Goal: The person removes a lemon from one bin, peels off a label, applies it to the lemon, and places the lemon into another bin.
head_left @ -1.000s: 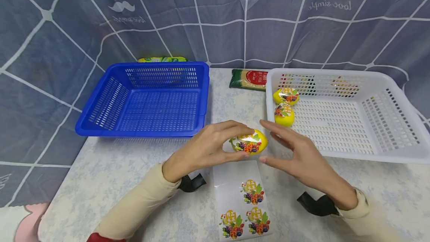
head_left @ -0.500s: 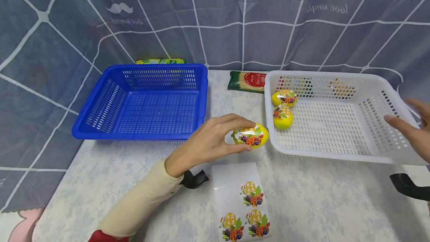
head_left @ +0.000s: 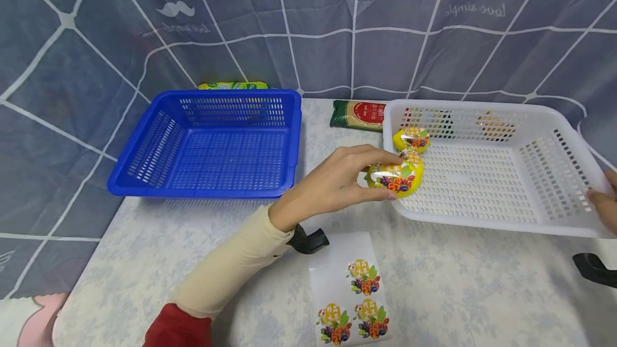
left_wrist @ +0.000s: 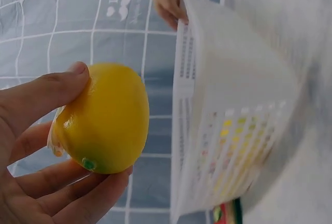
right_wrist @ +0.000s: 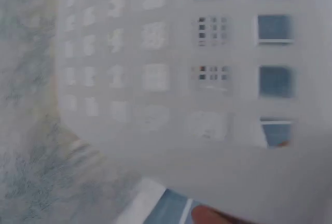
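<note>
**Fingers clamped on a stickered lemon at the white basket's rim**

Fingers point(head_left: 371, 155) of the left hand point(head_left: 332, 183) were curled round a yellow lemon point(head_left: 397, 180), thumb on one side and fingertips on the other, holding it in the air over the near-left corner of the white basket point(head_left: 487, 224). In the left wrist view the lemon point(left_wrist: 104, 123) sat between thumb and fingers with its smooth skin bare on that side; the head view showed a glossy fruit sticker on its upper face.

It looked light and hard, probably a plastic model, with a slick skin and an even slicker sticker. A wrap across its widest part, on the bare yellow rather than the sticker, seemed the safest hold; a pinch at the tapered ends would likely slip. It did not look fragile.

At the basket's far right edge the right hand point(head_left: 604, 202) touched the rim; only part of it showed, so whether its fingers were apart or gripping I could not tell.

Inside the white basket lay a stickered lemon point(head_left: 411, 139) in the far-left corner, with another just showing behind the held one. Beside it, the blue basket point(head_left: 144, 189) held nothing visible. A sticker sheet point(head_left: 349, 293) with three stickers left lay on the tabletop point(head_left: 231, 261) near the person, and a red-and-green packet point(head_left: 358, 114) lay behind, between the baskets.
</note>
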The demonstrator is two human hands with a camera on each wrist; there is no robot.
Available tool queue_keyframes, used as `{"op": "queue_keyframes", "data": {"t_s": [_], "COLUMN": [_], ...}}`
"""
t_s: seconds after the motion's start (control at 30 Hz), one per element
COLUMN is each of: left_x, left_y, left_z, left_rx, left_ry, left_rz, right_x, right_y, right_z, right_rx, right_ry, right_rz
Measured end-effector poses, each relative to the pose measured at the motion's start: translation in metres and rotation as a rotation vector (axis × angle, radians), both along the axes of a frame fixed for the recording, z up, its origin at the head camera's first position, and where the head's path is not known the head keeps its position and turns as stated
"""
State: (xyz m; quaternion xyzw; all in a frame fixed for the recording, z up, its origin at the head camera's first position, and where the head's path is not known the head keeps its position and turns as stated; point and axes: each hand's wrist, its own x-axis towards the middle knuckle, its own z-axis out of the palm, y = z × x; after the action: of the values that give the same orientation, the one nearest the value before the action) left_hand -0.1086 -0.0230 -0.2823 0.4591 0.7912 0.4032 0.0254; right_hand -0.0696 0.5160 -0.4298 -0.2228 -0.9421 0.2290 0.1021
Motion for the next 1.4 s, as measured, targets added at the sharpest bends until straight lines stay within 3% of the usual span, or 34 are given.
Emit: {"op": "queue_keyframes", "data": {"t_s": [0.13,0.23,0.37,0.6,0.87,1.1,1.4], "left_x": [-0.008,-0.012,-0.016,-0.021,-0.020,-0.020,-0.022], "left_y": [0.025,0.043,0.067,0.102,0.123,0.132,0.141], "left_z": [-0.003,-0.007,-0.010,-0.019,-0.034,-0.040,-0.046], "left_rx": [-0.008,-0.033,-0.099,-0.252,-0.399,-0.553,-0.598], "left_ry": [-0.054,-0.066,-0.062,-0.015,-0.038,0.122,0.131], "left_rz": [-0.058,-0.093,-0.111,-0.115,-0.113,-0.039,-0.028], "right_x": [0.009,0.011,0.012,0.000,0.003,0.001,0.003], "right_y": [-0.019,-0.042,-0.047,0.010,0.008,0.011,-0.004], "right_z": [0.016,0.037,0.041,-0.007,-0.007,-0.007,0.007], "right_rx": [0.031,-0.027,-0.032,0.006,-0.012,-0.019,-0.008], "right_ry": [0.023,-0.021,-0.048,-0.025,-0.026,-0.020,-0.028], "right_rz": [0.026,0.007,0.001,0.037,0.050,0.063,0.099]}}
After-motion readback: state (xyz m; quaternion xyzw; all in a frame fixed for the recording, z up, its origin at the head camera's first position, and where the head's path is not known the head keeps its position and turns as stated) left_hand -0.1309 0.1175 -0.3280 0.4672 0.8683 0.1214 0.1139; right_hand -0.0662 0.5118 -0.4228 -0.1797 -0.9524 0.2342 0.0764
